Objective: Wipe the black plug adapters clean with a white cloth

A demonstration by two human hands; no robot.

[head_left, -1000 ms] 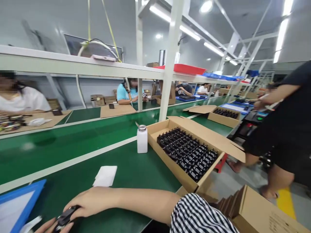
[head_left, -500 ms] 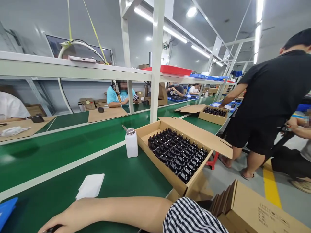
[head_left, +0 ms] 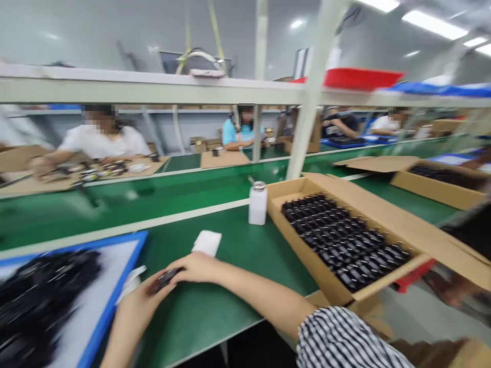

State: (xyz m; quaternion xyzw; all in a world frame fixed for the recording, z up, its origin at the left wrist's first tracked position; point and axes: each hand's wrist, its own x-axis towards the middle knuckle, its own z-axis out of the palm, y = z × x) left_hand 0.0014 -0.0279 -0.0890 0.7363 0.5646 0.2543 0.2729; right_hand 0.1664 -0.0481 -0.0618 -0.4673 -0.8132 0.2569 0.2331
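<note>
Between my two hands is a small black plug adapter [head_left: 169, 278], blurred by motion. My left hand [head_left: 140, 296] is closed on its left side, and the fingers of my right hand [head_left: 195, 268] grip it from the right. Just beyond my right hand lies a small stack of white wipes [head_left: 207, 242]. A crumpled white cloth [head_left: 132, 282] is partly hidden by my left hand. To the left, a blue-rimmed tray [head_left: 109, 301] bears a heap of black parts [head_left: 42, 296]. On the right, an open cardboard box [head_left: 293, 237] holds rows of black plug adapters [head_left: 341, 237], pins upward.
A white pump bottle [head_left: 258, 204] stands beside the box's left wall. The green bench [head_left: 215, 317] ends at a front edge near me. Beyond it are a white post [head_left: 312, 97] and a long shelf [head_left: 146, 92]. Several co-workers sit across the line.
My view has swung left and down, bringing the blue tray and my left hand into sight. My right hand now meets the left at the plug adapter.
</note>
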